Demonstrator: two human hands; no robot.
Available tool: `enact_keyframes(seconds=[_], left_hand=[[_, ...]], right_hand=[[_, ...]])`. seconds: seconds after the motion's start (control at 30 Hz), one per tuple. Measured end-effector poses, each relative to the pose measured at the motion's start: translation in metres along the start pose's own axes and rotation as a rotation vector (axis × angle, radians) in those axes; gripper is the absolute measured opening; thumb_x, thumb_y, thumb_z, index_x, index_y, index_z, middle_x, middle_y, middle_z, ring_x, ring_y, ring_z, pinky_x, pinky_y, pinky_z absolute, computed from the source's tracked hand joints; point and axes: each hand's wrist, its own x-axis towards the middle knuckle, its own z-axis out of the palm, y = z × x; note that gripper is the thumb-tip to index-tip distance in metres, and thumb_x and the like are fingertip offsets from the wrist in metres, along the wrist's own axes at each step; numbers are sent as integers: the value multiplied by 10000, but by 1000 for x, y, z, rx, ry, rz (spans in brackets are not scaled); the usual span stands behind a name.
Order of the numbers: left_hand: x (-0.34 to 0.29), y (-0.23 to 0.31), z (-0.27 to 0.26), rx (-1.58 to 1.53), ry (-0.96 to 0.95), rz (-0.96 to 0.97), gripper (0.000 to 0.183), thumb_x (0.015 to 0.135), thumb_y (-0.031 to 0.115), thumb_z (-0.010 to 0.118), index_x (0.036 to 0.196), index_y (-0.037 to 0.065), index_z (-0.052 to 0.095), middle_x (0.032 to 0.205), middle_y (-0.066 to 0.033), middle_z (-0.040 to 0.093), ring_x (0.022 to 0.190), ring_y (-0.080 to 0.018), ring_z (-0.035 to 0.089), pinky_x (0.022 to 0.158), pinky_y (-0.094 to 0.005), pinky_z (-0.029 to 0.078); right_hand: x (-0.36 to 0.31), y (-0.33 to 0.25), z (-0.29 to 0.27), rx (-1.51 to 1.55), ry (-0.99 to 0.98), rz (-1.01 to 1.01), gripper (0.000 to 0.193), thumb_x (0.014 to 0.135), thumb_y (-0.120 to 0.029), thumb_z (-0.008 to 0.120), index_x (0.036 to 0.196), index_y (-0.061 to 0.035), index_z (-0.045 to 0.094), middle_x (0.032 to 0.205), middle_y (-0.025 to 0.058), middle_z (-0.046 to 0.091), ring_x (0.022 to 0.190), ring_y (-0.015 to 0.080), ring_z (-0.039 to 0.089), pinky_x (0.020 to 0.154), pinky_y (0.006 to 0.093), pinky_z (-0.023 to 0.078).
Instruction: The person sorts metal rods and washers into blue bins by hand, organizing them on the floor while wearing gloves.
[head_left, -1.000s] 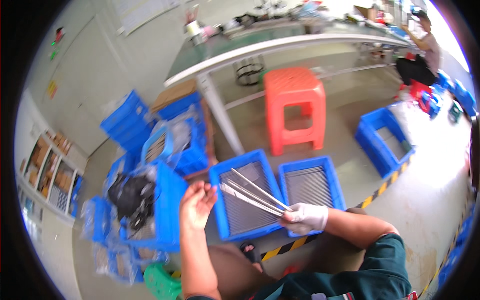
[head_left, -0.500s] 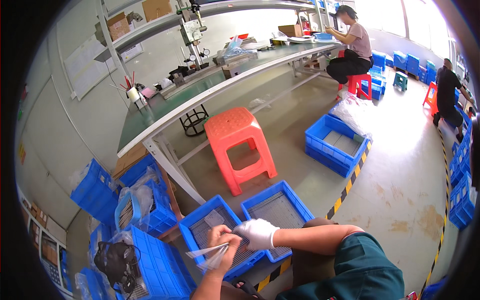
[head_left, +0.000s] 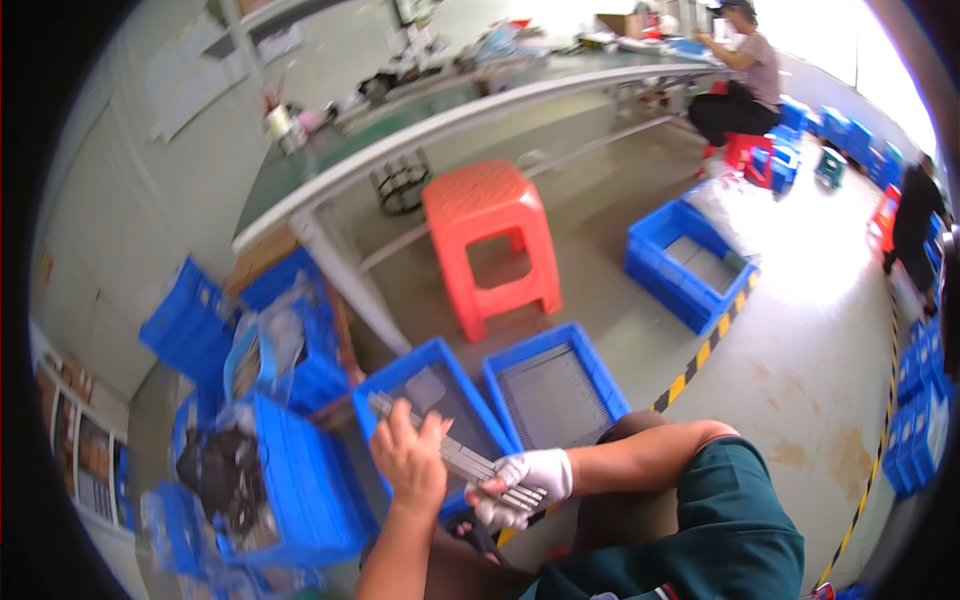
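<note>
A small bundle of flat grey metal strips [head_left: 463,459] slants between my hands above the left blue crate [head_left: 440,350]. My bare left hand [head_left: 412,460] grips the strips toward their far end, its fingers over them and partly hiding them. In a white glove, my right hand [head_left: 535,478] is closed around their near end, where several narrow tips fan out past the fingers. Rows of thin grey strips lie inside the left crate, with a pale translucent piece [head_left: 427,388] on top. The right blue crate [head_left: 612,392] holds similar close-set rows [head_left: 550,395].
A red plastic stool [head_left: 490,240] stands beyond the crates, beside a green-topped workbench [head_left: 350,150]. Stacked blue crates [head_left: 305,480] and a black bag [head_left: 222,480] are at left. More crates [head_left: 690,265] sit by the striped floor tape [head_left: 695,365]. Two people are farther off.
The strips, held fanned in my left hand before, now lie together lengthwise between both hands. My right hand has moved down toward me onto their near end. The view has shifted slightly.
</note>
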Motion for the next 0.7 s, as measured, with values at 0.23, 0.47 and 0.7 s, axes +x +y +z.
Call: enact_keyframes(seconds=[0.23, 0.47, 0.7], left_hand=[[-3, -35, 9, -345, -64, -253, 580, 612, -121, 553, 1126, 145, 594, 963, -148, 505, 881, -315, 515, 797, -391, 443], [-36, -88, 7, -1661, -174, -1158, 310, 682, -127, 501, 944, 30, 556, 811, -26, 502, 741, -125, 487, 673, -230, 421], [-25, -75, -23, -1861, -53, -1117, 157, 907, 101, 540, 1040, 18, 530, 946, -105, 597, 810, -191, 607, 680, -291, 507]], right_hand=[[-16, -25, -6, -299, 665, 12, 267, 919, -338, 534, 851, -84, 488, 529, -55, 338, 385, 52, 271, 338, 223, 190], [-29, -39, 4, -1420, 1118, -344, 489, 915, -464, 489, 833, -4, 634, 663, 50, 570, 648, 134, 543, 629, 292, 441], [-25, -40, 13, -1514, 1142, -523, 236, 872, -234, 620, 858, 1, 607, 598, 102, 519, 543, 166, 488, 551, 319, 428]])
